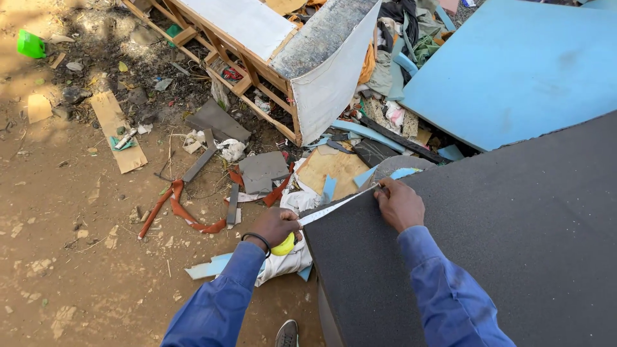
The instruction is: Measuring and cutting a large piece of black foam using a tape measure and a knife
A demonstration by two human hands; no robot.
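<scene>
Closest in, there's the toe of a grey shoe (pixel 287 333) on the dirt ground (pixel 71 257), and both blue sleeves reach forward from the bottom edge. The left hand (pixel 275 226) has its fingers curled tight around a round yellow tape measure case (pixel 284 245), just off the near corner of a big dark grey foam sheet (pixel 488 231). A black band sits on that wrist. Right under the hand there's a bundle of white cloth (pixel 286 265) and a strip of light blue foam (pixel 212 266).

The white measuring tape (pixel 334 205) runs out from the case along the sheet's left edge up to the right hand (pixel 400 204), whose fingers are pressed together, pinning the tape's end down on the foam at the far corner.

Past that it's a scrap pile: orange strips (pixel 177 209), grey board pieces (pixel 262 171), a brown cardboard piece (pixel 334 168). Further back, a bare wooden sofa frame (pixel 257 71) lies tipped over with white fabric on it, and a large light blue foam slab (pixel 514 71) sits at the right. Far left corner, a small green plastic thing (pixel 30 44).
</scene>
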